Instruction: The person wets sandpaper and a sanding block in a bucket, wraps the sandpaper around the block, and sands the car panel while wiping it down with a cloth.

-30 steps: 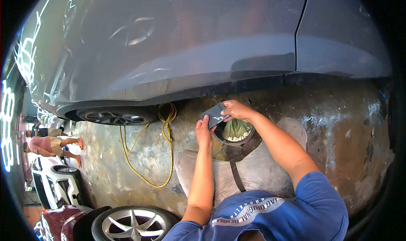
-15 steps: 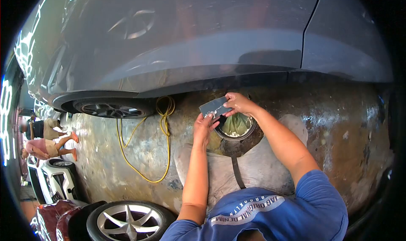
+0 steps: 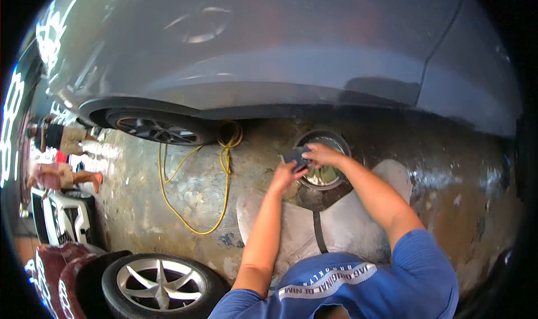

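You have the dark sheet (image 3: 296, 157) between both hands above the left side of the bucket (image 3: 346, 145), where a green cloth (image 3: 328, 175) lies; your left hand (image 3: 284, 175) pinches its near left edge and your right hand (image 3: 325, 155) its right end, though blur leaves me unable to tell how firmly. The step in hand looks to be handling that sheet over the bucket, with the grey car body (image 3: 269, 50) on the far side. The next move, I judge, calls for an even hold from both hands.
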### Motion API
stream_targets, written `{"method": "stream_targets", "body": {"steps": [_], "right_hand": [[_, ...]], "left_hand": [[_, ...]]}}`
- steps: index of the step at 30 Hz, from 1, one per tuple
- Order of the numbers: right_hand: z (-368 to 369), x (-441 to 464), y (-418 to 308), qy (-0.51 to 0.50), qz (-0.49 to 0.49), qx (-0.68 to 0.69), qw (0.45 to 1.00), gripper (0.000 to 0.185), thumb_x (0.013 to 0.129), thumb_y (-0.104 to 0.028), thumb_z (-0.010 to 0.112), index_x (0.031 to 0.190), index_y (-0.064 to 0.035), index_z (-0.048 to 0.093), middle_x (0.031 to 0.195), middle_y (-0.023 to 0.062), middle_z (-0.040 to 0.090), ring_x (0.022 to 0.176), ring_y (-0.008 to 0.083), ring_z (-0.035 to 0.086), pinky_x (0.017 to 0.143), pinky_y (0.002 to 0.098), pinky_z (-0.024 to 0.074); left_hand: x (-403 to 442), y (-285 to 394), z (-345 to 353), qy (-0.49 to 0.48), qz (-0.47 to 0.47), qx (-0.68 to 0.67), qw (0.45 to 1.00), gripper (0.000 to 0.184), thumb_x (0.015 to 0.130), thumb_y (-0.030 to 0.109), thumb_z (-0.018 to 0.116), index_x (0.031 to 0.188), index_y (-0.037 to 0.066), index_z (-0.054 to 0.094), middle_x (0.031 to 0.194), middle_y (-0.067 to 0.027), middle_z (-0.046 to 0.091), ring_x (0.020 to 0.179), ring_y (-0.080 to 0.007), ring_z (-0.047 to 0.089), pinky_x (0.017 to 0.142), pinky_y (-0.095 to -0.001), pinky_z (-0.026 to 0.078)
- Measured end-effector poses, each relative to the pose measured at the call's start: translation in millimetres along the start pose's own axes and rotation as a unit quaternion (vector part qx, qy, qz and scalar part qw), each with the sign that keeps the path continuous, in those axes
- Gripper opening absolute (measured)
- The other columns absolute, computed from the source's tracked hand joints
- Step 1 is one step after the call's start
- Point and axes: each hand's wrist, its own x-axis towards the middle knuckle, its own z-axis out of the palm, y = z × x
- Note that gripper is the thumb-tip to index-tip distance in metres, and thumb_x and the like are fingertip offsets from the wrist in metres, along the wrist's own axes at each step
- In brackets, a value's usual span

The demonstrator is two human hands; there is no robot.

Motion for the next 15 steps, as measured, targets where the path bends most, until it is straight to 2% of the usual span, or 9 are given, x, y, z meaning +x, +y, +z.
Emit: {"method": "stream_targets", "body": {"steps": [1,2,3,5,6,7,11,12,15], "right_hand": [[-1,10,20,0.066,-0.112,-0.232,0.964,0.037,0.101,-0.035,0.059,0.121,-0.0044,0.062,0.108,0.0145,0.073,0.098,0.0327,0.071,0.082,0.0457,0.0571],[5,9,18,0.063,-0.002,-0.347,0.936,0.041,0.1,-0.034,0.059,0.127,-0.0039,0.062,0.123,0.0212,0.068,0.11,0.0417,0.067,0.097,0.0468,0.052],[13,5,36,0.139,0.012,-0.412,0.901,0.041,0.099,-0.031,0.058,0.132,-0.0068,0.061,0.136,0.0231,0.06,0.12,0.0439,0.061,0.1,0.0473,0.0511],[21,-15,31,0.101,0.06,-0.451,0.885,0.06,0.088,-0.03,0.071,0.139,-0.0038,0.054,0.144,0.0251,0.05,0.13,0.0434,0.054,0.105,0.05,0.0489],[25,3,68,0.104,0.034,-0.536,0.837,0.066,0.084,-0.03,0.075,0.141,-0.0049,0.052,0.147,0.0233,0.047,0.128,0.0453,0.055,0.106,0.0492,0.0489],[34,-8,47,0.054,0.115,-0.579,0.806,0.082,0.081,-0.032,0.079,0.149,-0.0047,0.041,0.146,0.0225,0.045,0.131,0.0437,0.054,0.108,0.0486,0.0476],[32,8,66,0.042,0.194,-0.55,0.811,0.056,0.084,-0.028,0.073,0.135,-0.0081,0.06,0.141,0.0189,0.057,0.126,0.0359,0.061,0.104,0.0452,0.0508],[31,1,57,0.034,0.201,-0.542,0.815,0.049,0.086,-0.026,0.069,0.132,-0.0085,0.063,0.139,0.0177,0.06,0.125,0.0345,0.062,0.102,0.0448,0.0516],[34,-21,10,0.002,0.216,-0.523,0.825,0.034,0.091,-0.021,0.06,0.12,-0.0098,0.074,0.134,0.0142,0.067,0.122,0.0301,0.066,0.099,0.0437,0.0539]], "left_hand": [[7,-12,-2,0.055,0.015,0.021,0.998,0.038,0.102,0.004,0.044,0.138,-0.009,0.045,0.13,-0.0224,0.058,0.112,-0.0323,0.067,0.089,-0.0425,0.065],[7,-17,-1,0.045,0.045,0.031,0.998,0.041,0.1,0.0,0.04,0.14,-0.009,0.043,0.132,-0.0215,0.058,0.112,-0.0326,0.066,0.088,-0.0408,0.065],[9,-22,2,0.033,0.075,0.041,0.996,0.044,0.098,-0.004,0.036,0.142,-0.008,0.04,0.133,-0.0207,0.057,0.113,-0.0328,0.066,0.087,-0.0391,0.065],[15,-22,3,0.012,0.081,0.024,0.996,0.053,0.096,-0.007,0.033,0.148,0.001,0.037,0.138,-0.0187,0.054,0.114,-0.0354,0.066,0.089,-0.042,0.064],[5,-13,12,0.005,0.091,0.013,0.996,0.054,0.096,-0.008,0.032,0.148,0.003,0.037,0.139,-0.0187,0.054,0.114,-0.036,0.066,0.09,-0.0432,0.064],[-2,-9,16,-0.001,0.099,0.003,0.995,0.055,0.096,-0.009,0.031,0.148,0.005,0.037,0.14,-0.0186,0.053,0.115,-0.0366,0.067,0.09,-0.0444,0.064],[2,-16,20,-0.037,0.048,-0.032,0.998,0.039,0.107,0.009,0.039,0.145,0.007,0.038,0.14,-0.0229,0.051,0.102,-0.0377,0.072,0.086,-0.0449,0.064],[3,-20,23,-0.028,0.035,-0.013,0.999,0.041,0.11,0.026,0.044,0.142,0.001,0.036,0.128,-0.0236,0.058,0.097,-0.0364,0.073,0.084,-0.0427,0.065],[14,-26,26,-0.018,-0.028,-0.034,0.999,0.056,0.11,0.038,0.045,0.148,-0.002,0.036,0.122,-0.0233,0.064,0.093,-0.0302,0.074,0.081,-0.0382,0.063]]}}
